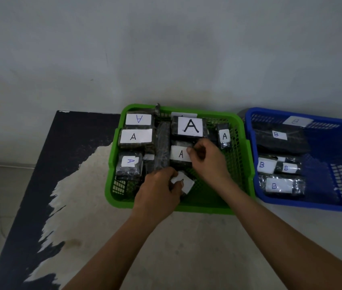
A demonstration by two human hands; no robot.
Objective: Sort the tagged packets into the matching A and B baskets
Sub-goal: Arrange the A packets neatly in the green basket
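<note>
1. Two baskets are standing side by side on the tabletop: a green basket on the left and a blue basket just beside it on the right.
2. Both hands are reaching into the green basket, over its near half.
3. The left hand is gripping a small packet with a white tag. Its fingers are curling round the packet's left side and are hiding most of the letter. This packet is sitting tilted in the near middle of the green basket.
4. The right hand is pinching the right edge of the middle packet, which is tagged A. The thumb and fingertips are pressing together on it. This packet is lying in the middle of the green basket, just behind the small packet.
5. More A packets are lying around them. The large-lettered packet is behind the right hand, three others are along the left side, and a narrow packet is near the right wall.
6. Four B packets are lying in the left half of the blue basket, and a B label is hanging on its far wall.
</note>
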